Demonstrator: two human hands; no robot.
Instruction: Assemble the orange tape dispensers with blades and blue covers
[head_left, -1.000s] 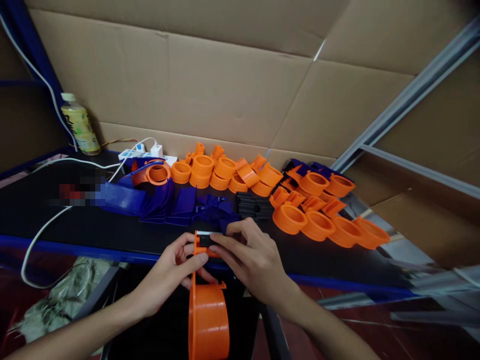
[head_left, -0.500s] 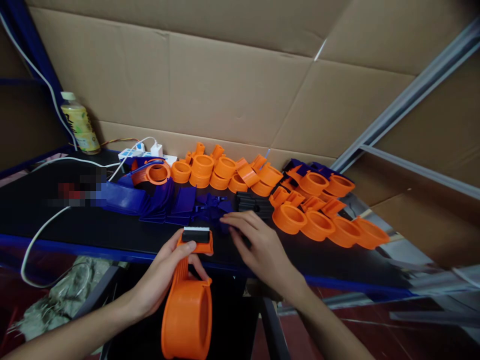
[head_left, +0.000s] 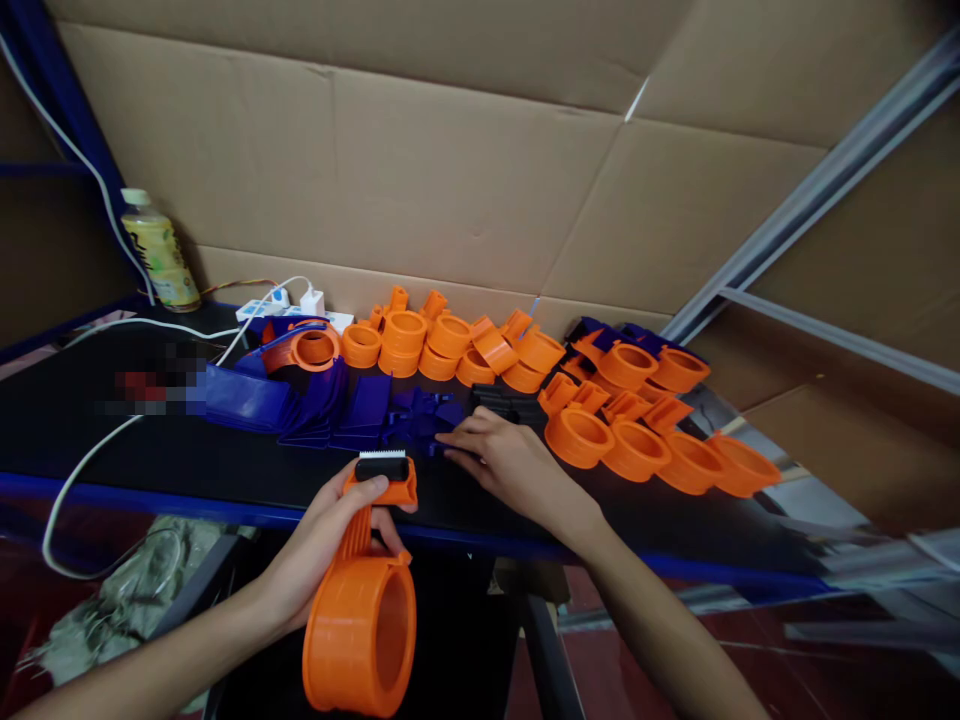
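A black table top with a blue front edge is seen from above, backed by a wall of brown cardboard sheets; a grey metal frame slants down at the right. At the far left a drink bottle is stood upright, and a white power strip with a white cable is laid beside it. Orange rings are spread in rows across the middle and right of the table, flat blue parts are stacked to their left, and a few black parts are placed between the two.

The left hand is held at the table's near edge, its forearm coming in from the lower left; its fingers are wrapped around the neck of an orange dispenser body, with the thumb laid on top near the head. The right hand is stretched forward over the table, palm down, fingertips resting at a heap of small blue pieces; whether anything is pinched there cannot be told.

The dispenser body is kept just in front of and below the table edge. Its long axis is run from near to far: the round drum is hung at the near, lower end with its open side turned right, and the head with the black toothed blade is pointed up and away, over the table edge.
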